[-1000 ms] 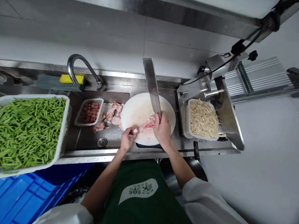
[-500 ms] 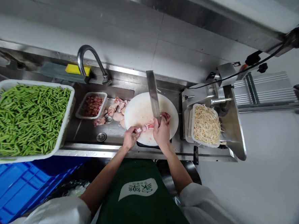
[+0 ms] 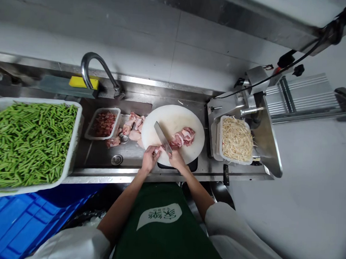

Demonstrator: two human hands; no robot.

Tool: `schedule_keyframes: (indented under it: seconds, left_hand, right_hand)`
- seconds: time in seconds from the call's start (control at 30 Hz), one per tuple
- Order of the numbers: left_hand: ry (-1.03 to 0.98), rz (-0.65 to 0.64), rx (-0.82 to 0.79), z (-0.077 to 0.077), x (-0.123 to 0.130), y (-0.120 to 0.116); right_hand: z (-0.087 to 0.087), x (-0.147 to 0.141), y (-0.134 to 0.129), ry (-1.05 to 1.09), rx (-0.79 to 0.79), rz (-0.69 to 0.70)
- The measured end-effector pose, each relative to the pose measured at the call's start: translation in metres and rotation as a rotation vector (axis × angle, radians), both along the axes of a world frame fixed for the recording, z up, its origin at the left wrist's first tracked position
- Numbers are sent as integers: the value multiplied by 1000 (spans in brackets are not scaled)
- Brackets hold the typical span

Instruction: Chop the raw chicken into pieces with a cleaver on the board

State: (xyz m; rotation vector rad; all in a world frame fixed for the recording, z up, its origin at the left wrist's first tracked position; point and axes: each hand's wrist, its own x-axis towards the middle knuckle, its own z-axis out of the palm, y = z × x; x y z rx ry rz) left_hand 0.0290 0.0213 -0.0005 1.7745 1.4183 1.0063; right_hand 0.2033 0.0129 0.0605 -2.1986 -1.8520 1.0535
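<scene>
My right hand (image 3: 177,160) is closed round the handle of a kitchen knife (image 3: 162,137), whose broad blade slants up and to the left over a round white cutting board (image 3: 157,118). At the board's lower left edge my left hand (image 3: 149,158) pinches the end of a pale, pinkish piece of raw meat (image 3: 159,149), close to the blade. Behind my right hand a larger piece of raw meat (image 3: 184,137) lies on the board. My fingers partly cover the small piece.
Left of the board, raw chicken pieces (image 3: 134,135) lie in the steel sink (image 3: 100,160) beside a basket of diced meat (image 3: 118,123). A large basket (image 3: 76,139) holds cut green beans. A tub of bean sprouts (image 3: 237,139) stands by a slicing machine (image 3: 273,147). A faucet (image 3: 91,58) arches over the sink.
The knife has swung down and left, from standing steeply over the board to lying low near my left hand. My right hand has moved left, uncovering the larger meat piece.
</scene>
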Motion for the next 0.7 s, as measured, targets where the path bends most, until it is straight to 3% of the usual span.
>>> schedule_keyframes:
  seconds: [0.17, 0.27, 0.37, 0.47, 0.53, 0.63, 0.7]
  left_hand:
    - [56, 84, 58, -6, -8, -5]
    - [-9, 199, 88, -2, -13, -11]
    - [-54, 360, 129, 4, -17, -19]
    - [-20, 340, 178, 2, -16, -24]
    - [15, 233, 180, -3, -11, -24]
    - [9, 99, 140, -13, -3, -20]
    - [-9, 65, 124, -18, 0, -18]
  right_hand:
    - [-1, 28, -32, 50, -69, 10]
    - [25, 24, -32, -33, -23, 16]
    - [64, 6, -19, -61, 216, 0]
    - [80, -17, -5, 7, 450, 5]
    - [69, -30, 0, 18, 362, 57]
    - [35, -44, 3, -25, 89, 128]
    - [17, -45, 5, -35, 39, 135]
